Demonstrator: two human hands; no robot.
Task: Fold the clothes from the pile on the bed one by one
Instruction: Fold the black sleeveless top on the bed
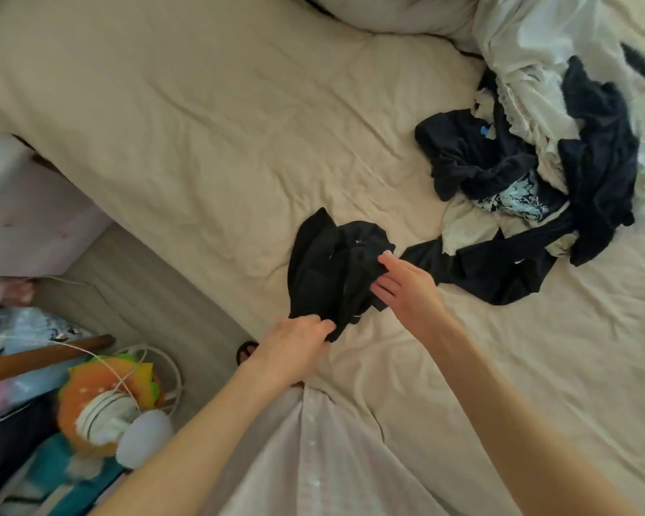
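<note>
- A black garment (pixel 330 270) lies bunched on the cream bed sheet (pixel 187 150), close to the bed's near edge, a short way in from the side that borders the floor.
- The left hand (pixel 295 346) grips the garment's near end, fingers curled into the cloth at its lower edge.
- The right hand (pixel 406 283) sits at the garment's right side; thumb and fingertips touch the fabric there, and it looks like a light pinch, though the fold hides the exact hold.
- The pile of clothes (pixel 529 180) lies toward the bed's far right side, well apart from the left hand: dark navy and black pieces tangled with white lacy ones, one dark piece showing a pale printed design.
- A dark strip from that pile trails toward the right hand and ends just beside the black garment; whether the two touch cannot be told.
- A rumpled white duvet (pixel 406 13) is heaped along the bed's far edge.
- The person wears a white buttoned shirt (pixel 313 452), seen at the bottom of the view.
- On the floor beside the bed's left side are a small white fan (pixel 127 415), an orange and green plush toy (pixel 90 389) and a brown wooden handle (pixel 45 357).
</note>
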